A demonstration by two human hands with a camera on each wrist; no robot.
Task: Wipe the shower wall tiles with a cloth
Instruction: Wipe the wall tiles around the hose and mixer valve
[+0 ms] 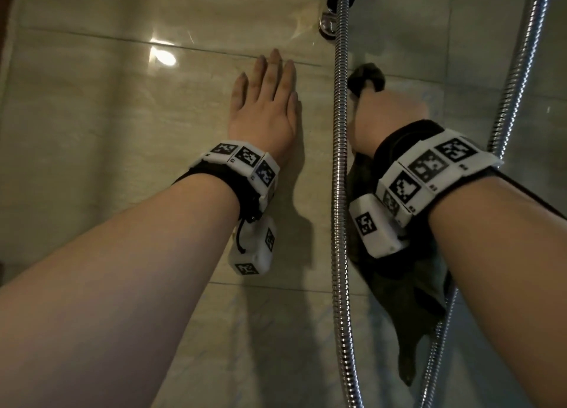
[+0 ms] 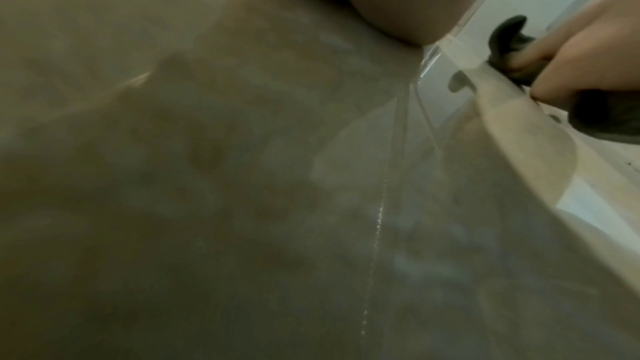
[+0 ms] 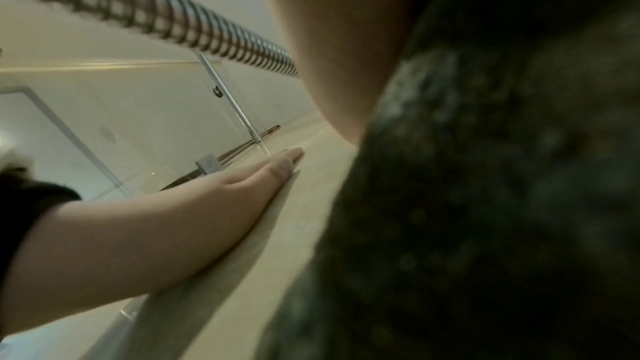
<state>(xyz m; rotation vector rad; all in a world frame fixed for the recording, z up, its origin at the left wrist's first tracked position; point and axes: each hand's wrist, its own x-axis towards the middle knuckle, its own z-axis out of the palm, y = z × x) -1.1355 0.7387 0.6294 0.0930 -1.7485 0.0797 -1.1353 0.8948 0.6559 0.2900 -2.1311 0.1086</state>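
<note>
The beige, glossy tiled wall (image 1: 116,137) fills the head view. My left hand (image 1: 268,100) lies flat on it with straight fingers, just left of the shower hose; in the right wrist view the left hand (image 3: 225,196) presses palm-down on the tile. My right hand (image 1: 389,110) grips a dark green cloth (image 1: 414,309) against the wall to the right of the hose. One end of the cloth sticks out above the fist and the rest hangs below the wrist. The left wrist view shows the right hand (image 2: 588,51) curled around the cloth (image 2: 505,34). Its fingertips are hidden.
A ribbed metal shower hose (image 1: 340,168) hangs straight down between my two hands. A second run of the hose (image 1: 518,70) curves down at the right. A chrome fitting (image 1: 329,24) sits on the wall above. A lamp glare (image 1: 164,57) shines on the tile upper left.
</note>
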